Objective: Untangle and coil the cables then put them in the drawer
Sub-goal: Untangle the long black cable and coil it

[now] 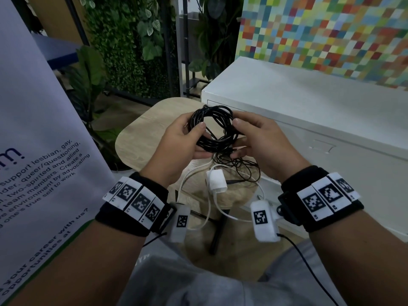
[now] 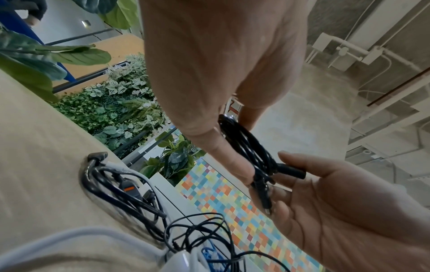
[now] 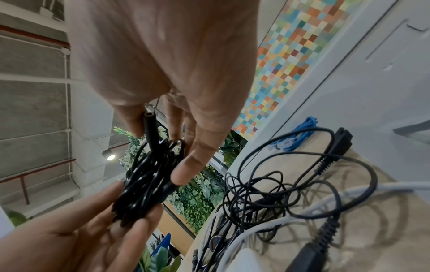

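- Coiling step: both hands hold the black cable coil [image 1: 213, 127] above the stool [image 1: 141, 133]; left hand [image 1: 181, 146] pinches one side, right hand [image 1: 258, 140] the other
- Next, judged: secure the loose end; carry it to the drawer [image 1: 320, 149], which looks closed; other cables [image 1: 234, 171] remain tangled

White banner [image 1: 42, 133] reading "support lesbian, gay", "queer/questioning", "your career with us?", smaller lines seemingly cut off

The person is wearing black wristbands [image 1: 291, 195] carrying white blocks printed with black square codes [image 1: 313, 203], small white camera units [image 1: 263, 219] trailing thin black leads, and what is possibly a grey top [image 1: 198, 288].
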